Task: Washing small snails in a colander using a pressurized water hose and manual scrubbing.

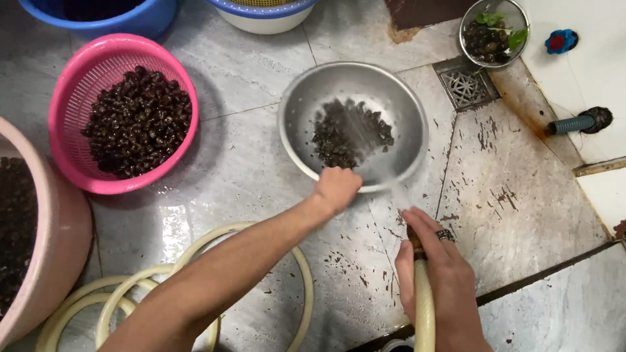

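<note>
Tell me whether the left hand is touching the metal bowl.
Touching. The head view shows the left hand closed over the near rim of the metal bowl, with no gap visible between them.

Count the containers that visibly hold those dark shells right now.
4: the metal bowl held by the left hand, the pink basket at left, the pale tub at the left edge, the small metal strainer top right. The blue basin's contents are hidden.

Single head view looks steeply down, close above the tiled floor (248,156); perhaps slightly tilted.
</note>
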